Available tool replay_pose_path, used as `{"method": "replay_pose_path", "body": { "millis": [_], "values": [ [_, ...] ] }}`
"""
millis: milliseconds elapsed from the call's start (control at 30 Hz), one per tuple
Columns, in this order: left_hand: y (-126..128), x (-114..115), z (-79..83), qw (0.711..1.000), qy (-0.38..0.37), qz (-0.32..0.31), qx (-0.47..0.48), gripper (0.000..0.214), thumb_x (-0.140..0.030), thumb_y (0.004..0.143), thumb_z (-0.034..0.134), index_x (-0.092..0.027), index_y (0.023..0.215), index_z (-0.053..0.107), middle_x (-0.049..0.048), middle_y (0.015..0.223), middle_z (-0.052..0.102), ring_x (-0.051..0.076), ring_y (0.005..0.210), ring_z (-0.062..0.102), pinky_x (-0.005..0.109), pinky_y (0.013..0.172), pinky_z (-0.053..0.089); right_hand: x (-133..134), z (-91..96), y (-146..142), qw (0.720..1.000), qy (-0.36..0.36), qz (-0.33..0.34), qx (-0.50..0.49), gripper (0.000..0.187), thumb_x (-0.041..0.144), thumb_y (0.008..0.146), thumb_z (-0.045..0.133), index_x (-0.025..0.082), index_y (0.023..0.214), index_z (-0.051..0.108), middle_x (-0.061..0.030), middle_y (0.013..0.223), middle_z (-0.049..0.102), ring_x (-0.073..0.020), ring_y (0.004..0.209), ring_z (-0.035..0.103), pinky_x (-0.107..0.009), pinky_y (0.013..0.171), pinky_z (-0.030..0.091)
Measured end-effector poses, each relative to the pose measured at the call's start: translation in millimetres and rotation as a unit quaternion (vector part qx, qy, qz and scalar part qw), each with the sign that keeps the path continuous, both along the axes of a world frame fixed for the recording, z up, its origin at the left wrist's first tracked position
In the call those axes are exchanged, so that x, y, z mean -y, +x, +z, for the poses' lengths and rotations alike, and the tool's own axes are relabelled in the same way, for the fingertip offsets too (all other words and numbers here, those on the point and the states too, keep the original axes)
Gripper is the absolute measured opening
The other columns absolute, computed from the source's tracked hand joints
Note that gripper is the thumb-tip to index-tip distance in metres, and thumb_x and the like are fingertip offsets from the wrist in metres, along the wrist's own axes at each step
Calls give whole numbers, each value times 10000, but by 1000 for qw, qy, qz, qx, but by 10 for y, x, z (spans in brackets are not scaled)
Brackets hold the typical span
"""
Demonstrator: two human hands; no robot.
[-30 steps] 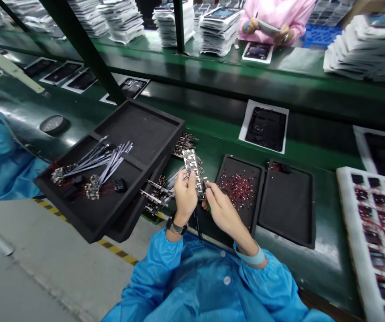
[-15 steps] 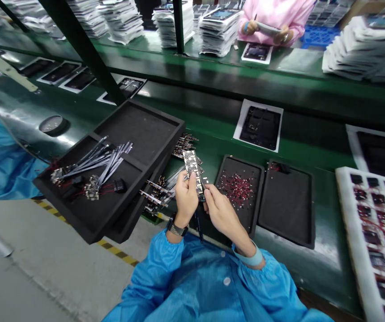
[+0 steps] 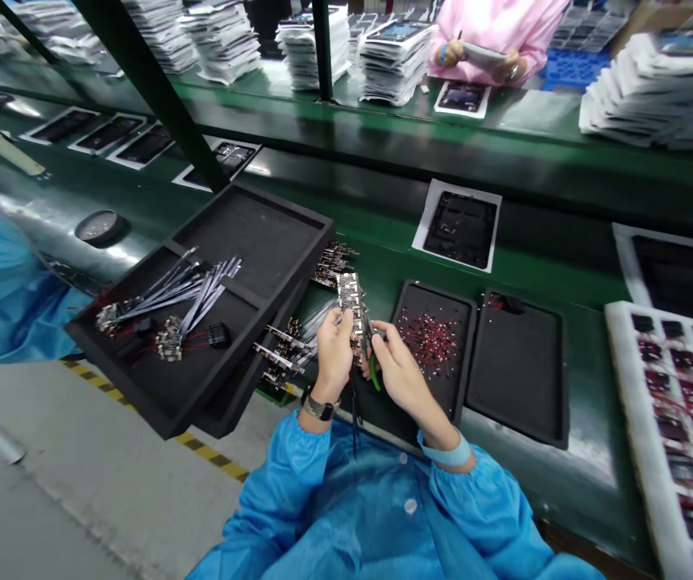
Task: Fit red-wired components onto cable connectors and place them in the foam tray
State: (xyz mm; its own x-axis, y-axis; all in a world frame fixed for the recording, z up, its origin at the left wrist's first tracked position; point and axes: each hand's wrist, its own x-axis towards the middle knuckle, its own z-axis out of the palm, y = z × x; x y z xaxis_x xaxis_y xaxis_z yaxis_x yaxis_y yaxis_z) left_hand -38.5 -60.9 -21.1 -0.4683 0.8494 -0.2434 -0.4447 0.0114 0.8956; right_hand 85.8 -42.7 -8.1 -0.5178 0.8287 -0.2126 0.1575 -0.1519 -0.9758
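A circuit-board strip (image 3: 350, 294) is held above the near edge of the green counter (image 3: 600, 403), between stacked black trays (image 3: 262, 225) and a shallow tray (image 3: 451, 387) of red-wired parts (image 3: 431, 338). The strip is narrow and elongated, its face divided into repeated pale segments with dark markings; the lower part is partly covered by the hands. The fingers of the left hand (image 3: 333, 354) are closed on it, thumb along the face. Those of the right hand (image 3: 403, 379) curl round a green-handled tool (image 3: 374, 370), its dark end beside the strip's right edge; contact between them cannot be determined.
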Motion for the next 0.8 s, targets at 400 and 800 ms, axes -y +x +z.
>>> {"method": "replay_pose_path", "body": {
  "millis": [400, 800],
  "values": [
    [69, 61, -23, 991, -4, 8, -132, 364, -545, 970, 628, -187, 949, 568, -51, 656, 524, 75, 535, 458, 182, 533, 395, -149, 183, -32, 979, 137, 5, 148, 381, 392, 1084, 361, 223, 1386, 520, -72, 985, 727, -241, 821, 688, -345, 743, 455],
    [141, 63, 5, 1000, -3, 3, -17, 388, -550, 921, 697, -187, 958, 566, -61, 650, 547, 68, 501, 478, 175, 474, 399, -157, 158, -45, 982, 131, -23, 137, 344, 402, 1082, 372, 223, 1315, 550, -44, 881, 716, -230, 791, 685, -335, 715, 467]
  ]
}}
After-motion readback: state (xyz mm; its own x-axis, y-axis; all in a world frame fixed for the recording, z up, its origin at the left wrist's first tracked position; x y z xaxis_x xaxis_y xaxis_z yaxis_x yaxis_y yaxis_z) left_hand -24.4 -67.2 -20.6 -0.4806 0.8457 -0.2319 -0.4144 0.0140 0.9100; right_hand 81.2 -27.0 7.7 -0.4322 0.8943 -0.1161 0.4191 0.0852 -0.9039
